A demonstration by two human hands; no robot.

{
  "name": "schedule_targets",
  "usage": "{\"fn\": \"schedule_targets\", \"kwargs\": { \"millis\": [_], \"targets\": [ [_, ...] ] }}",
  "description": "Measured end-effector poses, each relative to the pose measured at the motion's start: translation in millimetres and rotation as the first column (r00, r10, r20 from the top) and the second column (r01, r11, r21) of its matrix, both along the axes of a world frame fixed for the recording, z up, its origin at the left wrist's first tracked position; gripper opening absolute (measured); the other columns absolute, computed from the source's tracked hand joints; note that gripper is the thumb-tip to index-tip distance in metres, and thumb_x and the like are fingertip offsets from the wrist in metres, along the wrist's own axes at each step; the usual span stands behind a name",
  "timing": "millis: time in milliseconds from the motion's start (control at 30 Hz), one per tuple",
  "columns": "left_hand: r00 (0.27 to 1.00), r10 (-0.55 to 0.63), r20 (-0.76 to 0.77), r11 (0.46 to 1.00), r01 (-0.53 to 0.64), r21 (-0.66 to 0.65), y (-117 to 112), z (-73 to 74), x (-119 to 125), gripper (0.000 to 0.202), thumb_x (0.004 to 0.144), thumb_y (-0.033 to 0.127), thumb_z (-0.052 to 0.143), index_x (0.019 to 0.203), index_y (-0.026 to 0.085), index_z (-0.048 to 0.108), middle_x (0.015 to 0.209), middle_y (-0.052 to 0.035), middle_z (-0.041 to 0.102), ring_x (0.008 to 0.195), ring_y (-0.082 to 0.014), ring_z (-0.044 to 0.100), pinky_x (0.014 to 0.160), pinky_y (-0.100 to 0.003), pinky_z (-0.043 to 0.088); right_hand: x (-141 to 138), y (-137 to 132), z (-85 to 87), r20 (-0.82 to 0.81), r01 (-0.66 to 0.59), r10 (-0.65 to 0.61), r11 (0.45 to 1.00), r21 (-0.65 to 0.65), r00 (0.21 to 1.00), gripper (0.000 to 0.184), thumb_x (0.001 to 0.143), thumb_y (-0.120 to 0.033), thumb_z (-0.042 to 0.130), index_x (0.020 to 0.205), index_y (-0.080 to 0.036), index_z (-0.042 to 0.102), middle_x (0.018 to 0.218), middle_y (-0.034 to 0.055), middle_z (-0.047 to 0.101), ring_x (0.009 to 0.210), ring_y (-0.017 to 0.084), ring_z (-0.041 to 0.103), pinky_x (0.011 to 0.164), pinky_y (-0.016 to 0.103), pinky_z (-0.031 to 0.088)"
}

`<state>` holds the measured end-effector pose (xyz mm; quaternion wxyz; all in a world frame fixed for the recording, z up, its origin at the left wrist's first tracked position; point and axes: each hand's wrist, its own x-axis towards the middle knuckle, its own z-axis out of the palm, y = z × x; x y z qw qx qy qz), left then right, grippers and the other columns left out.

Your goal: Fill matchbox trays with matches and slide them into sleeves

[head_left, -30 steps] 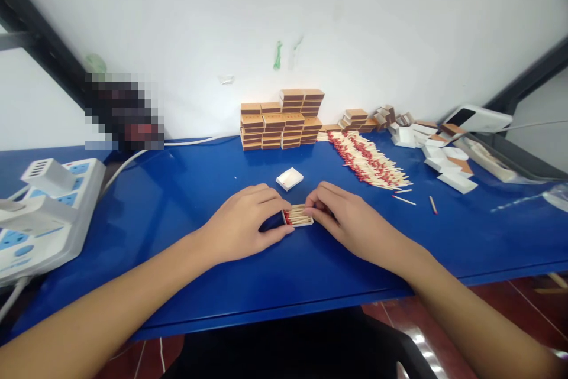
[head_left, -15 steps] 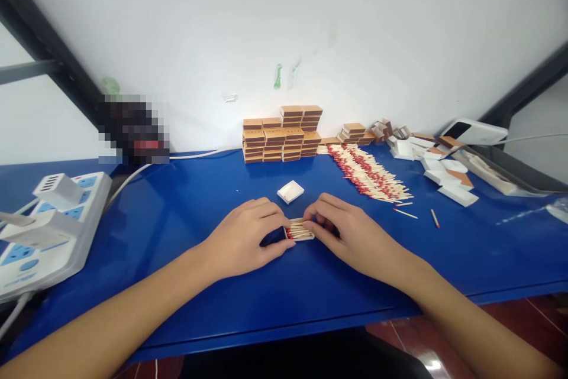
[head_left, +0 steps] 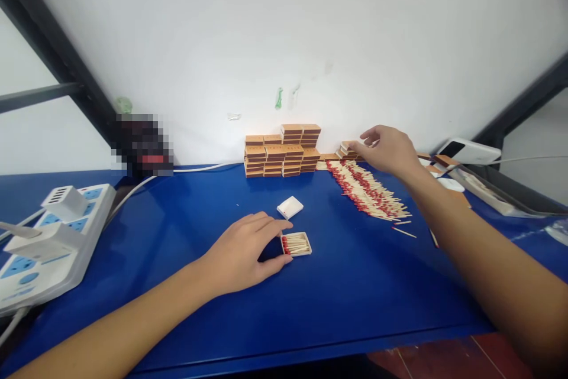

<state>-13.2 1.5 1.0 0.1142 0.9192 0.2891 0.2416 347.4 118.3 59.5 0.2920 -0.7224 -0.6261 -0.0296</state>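
Observation:
A small white matchbox tray (head_left: 296, 250) holding red-headed matches lies on the blue table in front of me. My left hand (head_left: 248, 252) rests at its left end, thumb and forefinger spread on either side without closing on it. Just behind the tray lies a white box piece (head_left: 290, 207). My right hand (head_left: 388, 148) is stretched to the far right, over a low stack of brown matchboxes (head_left: 350, 146). Its thumb and fingers are apart, the fingertips close to the stack; whether they touch it I cannot tell. Below that hand spreads a long pile of loose matches (head_left: 368, 190).
A larger stack of matchboxes (head_left: 281, 154) stands against the wall. At the left is a white power strip (head_left: 95, 213) with plugs and cables. At the right lie a white device (head_left: 473, 151) and a dark tray (head_left: 523, 190); my right arm hides part of that side.
My right hand has left the match-filled tray and moved forward and right to the low matchbox stack. My left hand stays by the tray, its fingers a little wider apart. The view has tilted up slightly.

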Motion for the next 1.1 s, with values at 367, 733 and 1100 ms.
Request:
{"fn": "schedule_targets", "kwargs": {
  "millis": [367,733,1100],
  "targets": [
    [0.999,0.047,-0.021,0.999,-0.047,0.005,-1.1,-1.5,2.8,0.025,0.097,0.037,0.076,0.112,0.017,0.076,0.108,-0.0090,0.070,0.095,-0.0259,0.064,0.083,-0.045,0.059,16.7,38.1,-27.6,-0.024,0.190,-0.190,0.982,0.007,0.981,0.050,0.089,-0.062,0.068,0.116,-0.020,0.069,0.120,0.0261,0.076,0.111,0.045,0.068,0.085,0.055,0.051],
    [0.991,0.102,0.091,0.993,-0.107,0.057,4.2,7.7,-0.5,0.019,0.098,0.031,0.072,0.111,0.017,0.073,0.105,-0.0077,0.073,0.091,-0.0236,0.064,0.083,-0.042,0.056,-44.4,-66.7,-23.8,0.113,-0.441,0.509,0.820,-0.364,0.854,0.049,0.089,-0.059,0.071,0.122,-0.023,0.073,0.093,0.0061,0.079,0.079,0.025,0.072,0.066,0.034,0.047],
    [0.978,0.165,0.131,0.980,-0.177,0.090,18.3,3.6,-9.9,0.023,0.097,0.028,0.076,0.117,0.018,0.072,0.107,-0.0059,0.078,0.094,-0.0227,0.066,0.084,-0.039,0.057,-48.1,-78.6,-19.6,-0.041,-0.692,0.720,0.647,-0.319,0.692,0.034,0.094,-0.051,0.074,0.118,-0.026,0.074,0.103,0.0060,0.072,0.090,0.023,0.068,0.076,0.035,0.051]
  ]
}}
